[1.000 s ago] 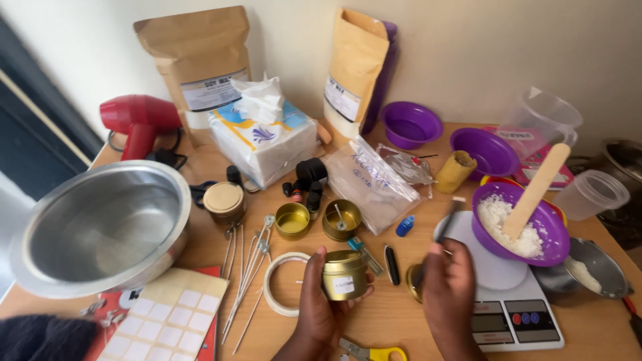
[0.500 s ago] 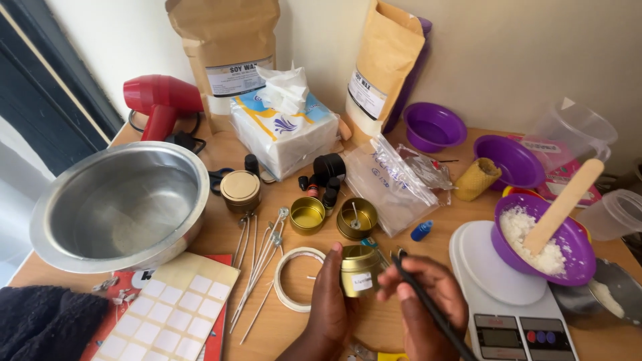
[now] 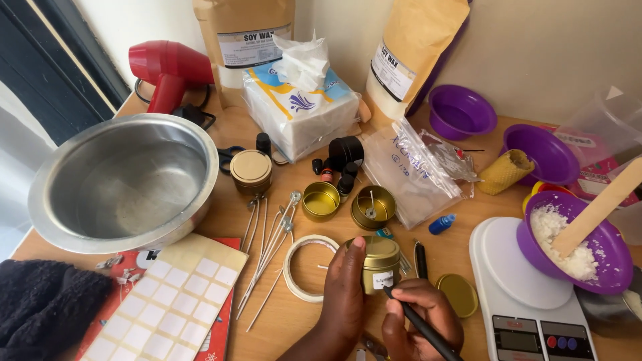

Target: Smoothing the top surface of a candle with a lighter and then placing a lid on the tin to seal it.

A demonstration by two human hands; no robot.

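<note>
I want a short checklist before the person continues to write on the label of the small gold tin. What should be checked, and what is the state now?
1. Left hand steadies the gold tin: ok.
2. Tin lid closed: ok.
3. White label faces the pen: ok.
4. Right hand grips the pen, tip at the label: ok.
5. Writing readable so far: cannot tell, too small.
6. Tape ring and loose lid apart from the tin: ok.

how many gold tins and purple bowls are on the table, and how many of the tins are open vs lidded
Open gold tins: 2, the empty tin and the wick tin
Lidded gold tins: 2, the far tin and the labelled tin in the left hand
Purple bowls: 3, bowl one, bowl two, the wax bowl
Total: 7
</note>
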